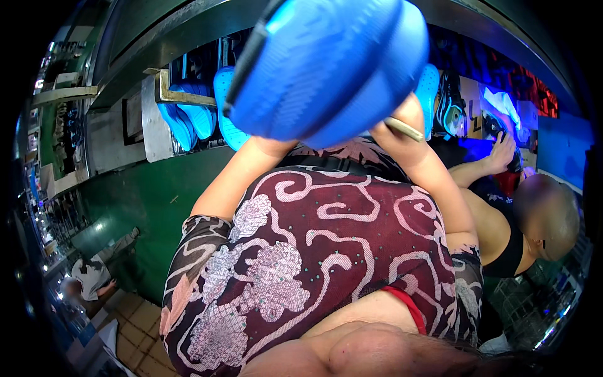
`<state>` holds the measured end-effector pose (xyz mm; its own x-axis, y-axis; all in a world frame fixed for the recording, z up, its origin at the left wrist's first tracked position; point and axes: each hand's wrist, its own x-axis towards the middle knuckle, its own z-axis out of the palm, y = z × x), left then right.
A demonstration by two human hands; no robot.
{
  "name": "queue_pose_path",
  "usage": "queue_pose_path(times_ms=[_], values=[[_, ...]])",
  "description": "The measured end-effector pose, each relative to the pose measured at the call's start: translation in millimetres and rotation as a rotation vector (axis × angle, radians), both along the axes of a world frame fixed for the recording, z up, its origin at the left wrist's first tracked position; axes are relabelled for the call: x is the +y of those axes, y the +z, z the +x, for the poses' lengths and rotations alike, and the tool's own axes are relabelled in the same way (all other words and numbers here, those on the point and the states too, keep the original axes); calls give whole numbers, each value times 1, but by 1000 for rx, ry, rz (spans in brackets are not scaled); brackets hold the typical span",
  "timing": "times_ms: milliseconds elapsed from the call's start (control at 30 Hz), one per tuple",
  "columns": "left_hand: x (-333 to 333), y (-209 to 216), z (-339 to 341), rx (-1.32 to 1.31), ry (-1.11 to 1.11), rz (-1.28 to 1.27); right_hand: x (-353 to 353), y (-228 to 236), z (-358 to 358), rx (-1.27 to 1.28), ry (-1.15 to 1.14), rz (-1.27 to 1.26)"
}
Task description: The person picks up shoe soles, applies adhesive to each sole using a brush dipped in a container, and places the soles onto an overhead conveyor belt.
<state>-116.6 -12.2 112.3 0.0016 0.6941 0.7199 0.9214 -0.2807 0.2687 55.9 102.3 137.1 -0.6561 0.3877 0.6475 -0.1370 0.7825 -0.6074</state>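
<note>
A large blue shoe [326, 69] fills the upper middle of the view, close up and tilted, with ribbed texture and a dark band along its left edge. My left hand [274, 146] is under its lower left side; the shoe hides the fingers, but the hand appears to support it. At the lower right edge of the shoe, my right hand [407, 117] is closed around a pale, flat-ended stick [404, 129], whose other end is hidden behind the shoe. Whether the stick touches the shoe cannot be made out.
Light-blue shoes [200, 113] rest on the line at left, near a metal bracket [164, 88]. Another blue shoe part [428, 94] and a dark shoe [451, 107] lie at right. A co-worker's hand [502, 152] reaches in there. A metal rail [151, 60] crosses behind.
</note>
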Motion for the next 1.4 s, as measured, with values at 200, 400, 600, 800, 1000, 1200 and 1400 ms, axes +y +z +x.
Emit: queue_pose_path(times_ms=[200,400,600,800,1000,1200,1400], values=[[8,2,-1,10,12,30,1,7,12,18,-45,30],[12,28,-11,-708,-85,-181,18,-6,53,-2,-218,-101],[40,88,13,-1046,-381,-941,22,-38,105,26,-470,-333],[140,97,88,-1233,-766,-1228,9,-48,172,39,-760,-287],[193,115,96,-1318,-1136,-1557,-40,-12,153,171,-871,-419],[398,186,203,-1602,-927,-1128,-35,14,170,41,-865,-266],[466,230,264,-1932,-1046,-484,-26,16,170,15,-862,-273]])
